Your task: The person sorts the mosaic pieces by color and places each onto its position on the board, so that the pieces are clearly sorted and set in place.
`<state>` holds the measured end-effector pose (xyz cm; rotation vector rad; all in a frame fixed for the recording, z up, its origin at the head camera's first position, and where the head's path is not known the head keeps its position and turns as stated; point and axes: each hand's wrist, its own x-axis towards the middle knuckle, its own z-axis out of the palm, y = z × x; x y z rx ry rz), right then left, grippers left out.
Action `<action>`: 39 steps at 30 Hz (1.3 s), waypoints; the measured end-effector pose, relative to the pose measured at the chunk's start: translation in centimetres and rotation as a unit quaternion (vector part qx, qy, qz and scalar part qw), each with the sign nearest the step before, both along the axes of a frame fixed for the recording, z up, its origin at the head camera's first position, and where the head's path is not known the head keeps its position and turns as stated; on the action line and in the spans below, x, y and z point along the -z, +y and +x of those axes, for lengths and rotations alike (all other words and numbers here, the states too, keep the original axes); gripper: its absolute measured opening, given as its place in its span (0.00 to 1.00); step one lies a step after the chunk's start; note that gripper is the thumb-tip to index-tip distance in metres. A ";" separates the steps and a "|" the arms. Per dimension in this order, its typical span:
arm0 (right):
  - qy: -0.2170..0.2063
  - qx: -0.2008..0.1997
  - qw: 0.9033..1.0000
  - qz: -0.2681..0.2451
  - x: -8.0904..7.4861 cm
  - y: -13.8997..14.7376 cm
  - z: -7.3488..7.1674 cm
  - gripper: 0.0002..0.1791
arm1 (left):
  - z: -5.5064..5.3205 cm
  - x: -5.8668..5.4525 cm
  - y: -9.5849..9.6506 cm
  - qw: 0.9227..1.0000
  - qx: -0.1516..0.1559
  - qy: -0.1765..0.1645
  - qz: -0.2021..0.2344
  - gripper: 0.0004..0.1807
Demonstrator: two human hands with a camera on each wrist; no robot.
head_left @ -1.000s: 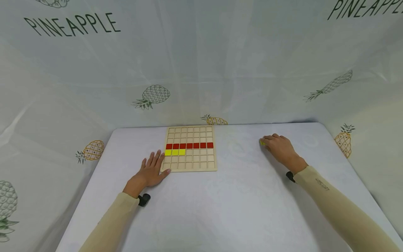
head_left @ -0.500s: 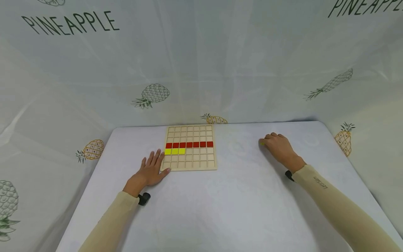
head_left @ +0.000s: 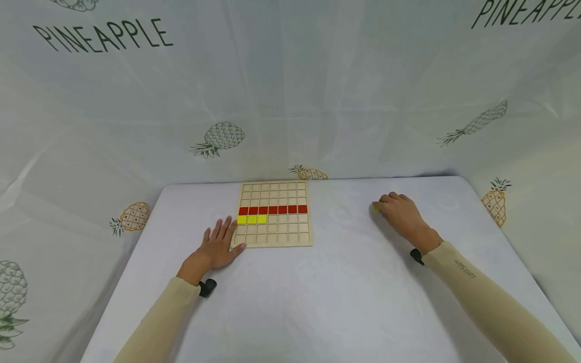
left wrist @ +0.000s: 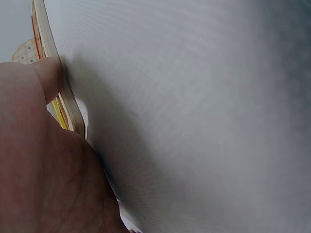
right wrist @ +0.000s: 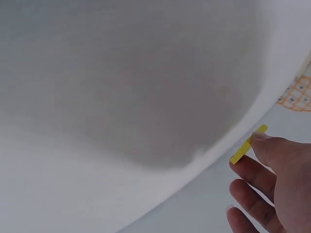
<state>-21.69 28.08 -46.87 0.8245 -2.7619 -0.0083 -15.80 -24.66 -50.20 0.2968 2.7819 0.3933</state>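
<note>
A light wooden grid board (head_left: 272,237) lies near the back of the table, with a full row of red tiles (head_left: 273,209) and three yellow tiles (head_left: 252,219) in the row below, from the left. My left hand (head_left: 218,249) rests flat with fingers spread at the board's lower left corner; its thumb (left wrist: 51,77) touches the board's edge in the left wrist view. Well to the right of the board, my right hand (head_left: 401,217) pinches a small yellow tile (right wrist: 249,144) between thumb and forefinger, above the table. The other fingers of that hand are loosely bent.
A white-covered table (head_left: 317,302) carries the board and reaches back to a hanging pineapple-print curtain (head_left: 290,101). Dark wrist cameras sit at both cuffs, the left one (head_left: 208,288) close to the tabletop.
The right hand has shifted very slightly left, holding the yellow tile throughout. The left hand and the board's tiles stay as they were.
</note>
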 end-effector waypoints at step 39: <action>0.057 -0.132 0.987 -0.068 -1.4 -16.7 1.1 0.10 | -0.2 -0.1 0.1 1.000 -0.001 -0.010 -0.013 0.50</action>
